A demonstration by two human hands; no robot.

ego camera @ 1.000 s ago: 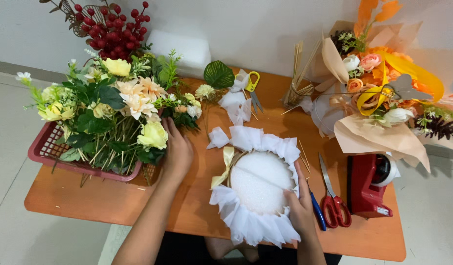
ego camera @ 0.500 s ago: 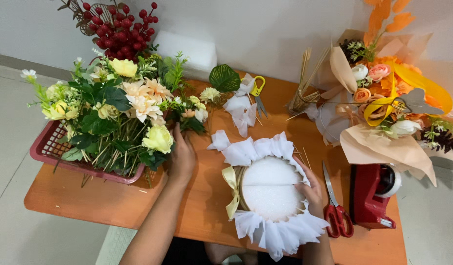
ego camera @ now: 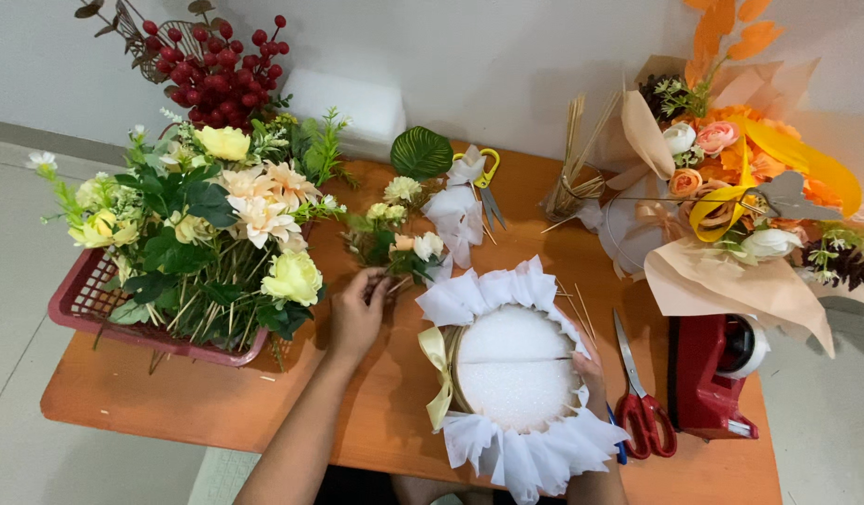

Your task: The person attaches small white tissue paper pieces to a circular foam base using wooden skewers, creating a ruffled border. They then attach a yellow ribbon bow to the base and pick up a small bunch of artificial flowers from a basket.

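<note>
The left hand (ego camera: 355,313) reaches across the orange-brown tabletop (ego camera: 208,411) with its fingers (ego camera: 376,285) curled around the stems of a small flower sprig (ego camera: 399,245), a loose bunch of cream and pale green blossoms with dark leaves lying just right of the red basket (ego camera: 86,309). The fingers look closed on the stems, though the grip itself is partly hidden. That basket is packed with yellow and peach flowers (ego camera: 254,210) and greenery, with red berries (ego camera: 217,70) rising behind it.

The right hand (ego camera: 591,369) rests against the right edge of a round foam base (ego camera: 516,365), which sits near the front of the tabletop, ringed by a white tissue ruffle (ego camera: 479,295) and tied with a pale yellow ribbon (ego camera: 437,374). Its fingers are mostly covered by the ruffle, so I cannot tell how far they are closed.

Red-handled scissors (ego camera: 642,411) lie just right of the base, beside a red tape dispenser (ego camera: 712,374). A wrapped orange bouquet (ego camera: 731,206) stands at the far right, with a holder of wooden sticks (ego camera: 572,182) near it.
</note>
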